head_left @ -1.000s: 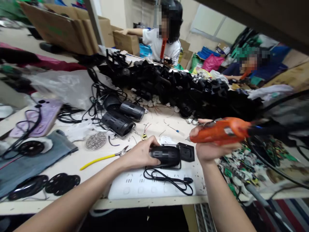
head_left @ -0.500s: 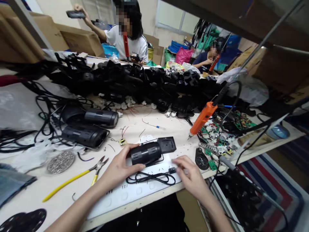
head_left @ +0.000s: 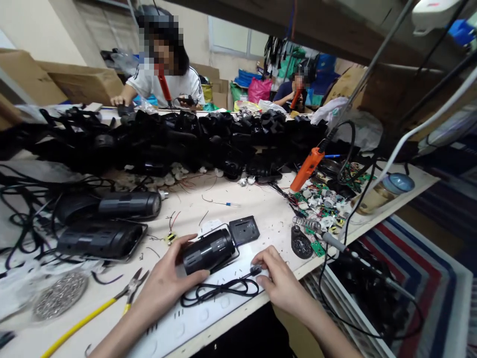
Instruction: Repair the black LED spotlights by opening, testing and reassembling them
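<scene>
My left hand (head_left: 167, 278) is closed around a black cylindrical housing (head_left: 208, 251) with slots along its side and a thin wire stand. A black square tray-like part (head_left: 244, 229) lies against its far end. Below the housing, a coiled black cable (head_left: 219, 293) rests on a long white power strip (head_left: 160, 343). My right hand (head_left: 281, 281) has thumb and fingers curled in a pinch at the plug (head_left: 255, 270) of that cable. Yellow-handled cutters (head_left: 93, 320) lie open left of my left forearm.
Two more black housings (head_left: 128, 205) stand at the left beside tangled cables. A coil of metal wire (head_left: 59, 296) lies nearer. On the right are an orange screwdriver (head_left: 307, 169), circuit boards (head_left: 324, 204) and a soldering iron (head_left: 341, 244) in its spring holder. Two people work behind the black heap (head_left: 179, 134).
The camera view has turned, shifting the bench leftward. My right fingers have closed in on the cable plug; my left hand keeps its hold. The person opposite has lowered a raised arm.
</scene>
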Available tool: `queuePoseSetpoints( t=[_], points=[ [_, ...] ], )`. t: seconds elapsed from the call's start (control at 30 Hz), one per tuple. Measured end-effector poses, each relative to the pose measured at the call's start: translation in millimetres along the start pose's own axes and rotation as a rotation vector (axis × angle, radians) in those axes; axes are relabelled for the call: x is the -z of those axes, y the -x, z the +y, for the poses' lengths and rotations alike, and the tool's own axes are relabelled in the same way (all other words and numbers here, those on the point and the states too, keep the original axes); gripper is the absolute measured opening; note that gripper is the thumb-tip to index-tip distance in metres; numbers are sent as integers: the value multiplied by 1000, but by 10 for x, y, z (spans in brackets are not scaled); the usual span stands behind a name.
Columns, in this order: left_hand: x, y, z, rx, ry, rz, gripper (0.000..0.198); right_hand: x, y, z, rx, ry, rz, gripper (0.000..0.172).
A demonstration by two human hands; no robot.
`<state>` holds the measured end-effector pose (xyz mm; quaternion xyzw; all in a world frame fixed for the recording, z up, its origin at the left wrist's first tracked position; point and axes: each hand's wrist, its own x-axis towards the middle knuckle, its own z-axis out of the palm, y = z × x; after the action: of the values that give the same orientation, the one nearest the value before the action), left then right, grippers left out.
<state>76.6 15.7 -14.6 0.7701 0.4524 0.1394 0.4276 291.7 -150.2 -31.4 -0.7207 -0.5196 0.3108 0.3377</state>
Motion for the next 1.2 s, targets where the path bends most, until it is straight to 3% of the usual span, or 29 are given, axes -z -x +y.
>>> queuePoseSetpoints(
  t=[0.13,0.3,0.73,0.87,1.07,1.2],
  points=[
    [63,-128,49,1,-133,-75,84,14,6,5,2,-6,12,36],
    [132,-281,60,-115,-135,-202,76,10,30,-3,16,-53,46,38],
    [199,-296,161,-84,-62,-273,73,-74,28,-6,48,-8,109,22],
    [222,-198,193,-67,54,-199,74,-100,52,21,67,12,122,26],
    [168,157,369,-78,48,90,83,-54,85,-1,115,2,163,31],
    [49,444,567,-215,-80,101,75,12,285,-141,177,-178,374,22]
  ],
)
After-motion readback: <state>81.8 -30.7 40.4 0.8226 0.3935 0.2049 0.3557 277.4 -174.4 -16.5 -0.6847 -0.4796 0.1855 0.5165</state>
